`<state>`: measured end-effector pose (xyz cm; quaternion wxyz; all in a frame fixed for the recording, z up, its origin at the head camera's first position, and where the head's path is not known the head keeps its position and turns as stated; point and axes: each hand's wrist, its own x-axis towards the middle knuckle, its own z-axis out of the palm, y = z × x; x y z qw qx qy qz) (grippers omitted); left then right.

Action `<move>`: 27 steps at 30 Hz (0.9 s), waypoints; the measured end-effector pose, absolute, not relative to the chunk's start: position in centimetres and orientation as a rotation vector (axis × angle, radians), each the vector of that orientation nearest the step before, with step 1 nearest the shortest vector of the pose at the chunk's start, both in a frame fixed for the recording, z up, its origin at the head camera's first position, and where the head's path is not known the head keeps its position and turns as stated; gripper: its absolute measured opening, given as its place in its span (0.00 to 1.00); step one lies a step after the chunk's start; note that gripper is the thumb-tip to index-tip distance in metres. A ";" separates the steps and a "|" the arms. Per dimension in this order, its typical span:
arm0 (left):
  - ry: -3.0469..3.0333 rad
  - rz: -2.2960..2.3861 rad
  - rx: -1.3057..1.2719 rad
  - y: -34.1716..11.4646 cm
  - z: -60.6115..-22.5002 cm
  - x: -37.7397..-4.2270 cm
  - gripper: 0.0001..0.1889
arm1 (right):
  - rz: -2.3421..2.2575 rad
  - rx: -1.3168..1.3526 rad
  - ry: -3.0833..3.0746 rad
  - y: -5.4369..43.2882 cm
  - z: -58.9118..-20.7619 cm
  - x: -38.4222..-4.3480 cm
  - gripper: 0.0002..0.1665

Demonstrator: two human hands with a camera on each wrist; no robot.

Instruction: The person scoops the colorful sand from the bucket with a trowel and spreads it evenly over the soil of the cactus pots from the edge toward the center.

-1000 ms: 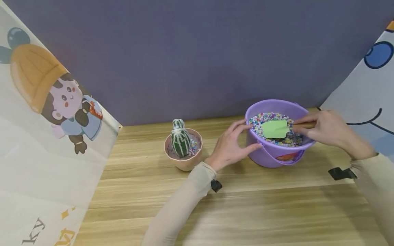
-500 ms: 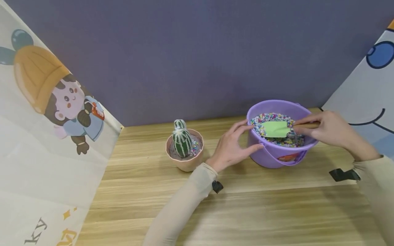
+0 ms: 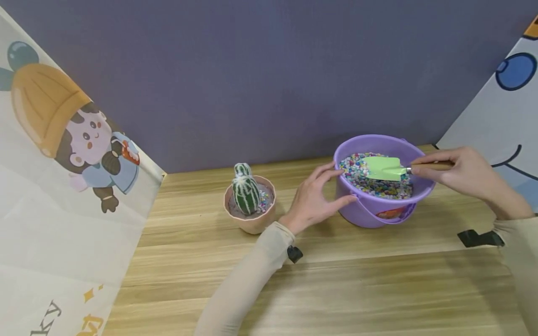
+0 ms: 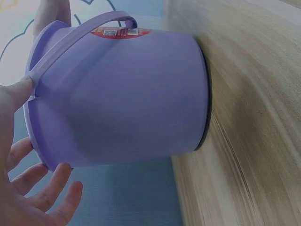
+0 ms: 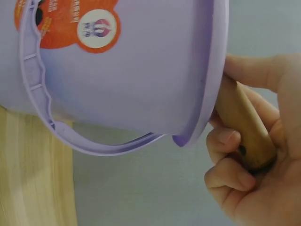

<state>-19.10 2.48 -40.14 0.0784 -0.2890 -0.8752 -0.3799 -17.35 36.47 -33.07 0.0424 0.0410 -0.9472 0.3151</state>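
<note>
Through the head camera I see the right hand point(image 3: 470, 172) with its fingers curled round the wooden handle point(image 5: 244, 122) of a green trowel point(image 3: 383, 168), the blade over the colourful beads point(image 3: 380, 187) within the rim of the purple bucket point(image 3: 353, 210) (whether it touches them, I can't tell). The left hand point(image 3: 311, 203) is spread, thumb and fingers well apart, thumb and some fingertips touching the bucket's rim.

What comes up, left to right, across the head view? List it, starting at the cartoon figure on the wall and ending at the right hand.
Cartoon figure → potted cactus → left hand → purple bucket → right hand.
</note>
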 end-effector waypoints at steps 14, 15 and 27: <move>-2.583 -1.187 -0.855 2.6 -40.5 -19.1 0.39 | 1.001 0.009 -2.931 37.4 -33.4 -16.7 0.31; -2.580 -1.189 -0.855 2.6 -40.5 -19.1 0.39 | 0.993 0.008 -2.928 37.4 -33.4 -16.7 0.31; -2.555 -1.216 -0.860 2.5 -40.6 -19.1 0.39 | 1.031 -0.011 -2.928 37.5 -33.5 -16.6 0.34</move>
